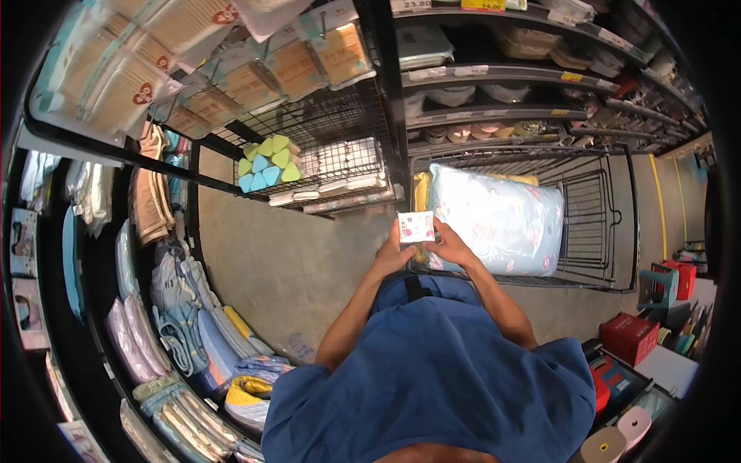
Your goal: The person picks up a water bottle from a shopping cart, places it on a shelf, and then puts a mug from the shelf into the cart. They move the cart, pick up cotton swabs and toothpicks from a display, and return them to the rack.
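Observation:
A small white box (417,228) with printing, a barcode and pink marks is held up in front of my body. My left hand (391,251) grips its left side, and my right hand (451,245) grips its right side. Just beyond my right hand, a large light-blue patterned package in clear plastic (498,220) lies in a black wire shopping cart (594,220). Some yellow material (421,193) shows at the package's left edge. The lower parts of my fingers are partly hidden behind the box.
Ahead stands a wire rack (332,131) with green and blue triangular packs (268,163). Hanging packets (293,65) fill its upper part. Folded textiles (185,332) line shelves at left. Tiered shelves (494,75) hold bowls at upper right. A red box (629,337) sits at lower right.

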`<state>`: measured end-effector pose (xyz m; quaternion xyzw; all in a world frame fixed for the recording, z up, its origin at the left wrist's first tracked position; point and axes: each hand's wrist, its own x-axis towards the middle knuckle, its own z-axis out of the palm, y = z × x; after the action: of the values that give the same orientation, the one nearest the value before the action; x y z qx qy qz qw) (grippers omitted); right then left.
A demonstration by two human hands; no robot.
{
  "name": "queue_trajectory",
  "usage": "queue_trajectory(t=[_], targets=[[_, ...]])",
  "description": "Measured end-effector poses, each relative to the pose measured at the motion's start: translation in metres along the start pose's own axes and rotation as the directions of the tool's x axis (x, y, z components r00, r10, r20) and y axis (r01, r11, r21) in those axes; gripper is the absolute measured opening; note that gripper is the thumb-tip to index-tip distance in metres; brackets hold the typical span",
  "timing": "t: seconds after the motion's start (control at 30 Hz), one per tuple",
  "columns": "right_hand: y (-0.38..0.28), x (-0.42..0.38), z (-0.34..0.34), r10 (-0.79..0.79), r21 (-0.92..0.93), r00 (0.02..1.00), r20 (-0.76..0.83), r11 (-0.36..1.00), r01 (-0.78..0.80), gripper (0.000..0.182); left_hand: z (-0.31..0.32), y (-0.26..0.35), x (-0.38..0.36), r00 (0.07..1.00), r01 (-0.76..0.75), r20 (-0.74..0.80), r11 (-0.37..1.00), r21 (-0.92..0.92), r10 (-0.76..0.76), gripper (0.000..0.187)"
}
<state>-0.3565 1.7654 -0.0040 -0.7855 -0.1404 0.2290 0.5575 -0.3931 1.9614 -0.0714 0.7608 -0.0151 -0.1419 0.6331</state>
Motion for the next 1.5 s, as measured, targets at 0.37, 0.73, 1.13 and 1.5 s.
queue_trajectory(t=[0.37,0.73,1.13,1.5], targets=[[-0.022,0.105,0.047,-0.173,-0.024,0.973,0.154,0.984,0.178,0.066,-0.068,0.030,-0.007,0.964,-0.058,-0.263,0.940,-0.335,-0.035,0.080],[-0.027,0.171,0.105,-0.142,-0.671,0.987,0.076,0.725,0.156,0.068,-0.143,-0.003,0.032,0.938,0.003,-0.345,0.993,0.114,0.036,0.082],[-0.010,0.200,0.130,-0.174,-0.720,0.975,-0.141,0.694,0.020,0.042,-0.160,-0.027,0.064,0.894,0.238,-0.445,0.785,0.572,0.053,0.075],[-0.027,0.218,0.133,-0.017,-0.800,0.982,-0.186,0.583,-0.141,0.089,-0.176,-0.043,0.095,0.932,0.205,-0.330,0.528,0.824,0.153,0.040]])
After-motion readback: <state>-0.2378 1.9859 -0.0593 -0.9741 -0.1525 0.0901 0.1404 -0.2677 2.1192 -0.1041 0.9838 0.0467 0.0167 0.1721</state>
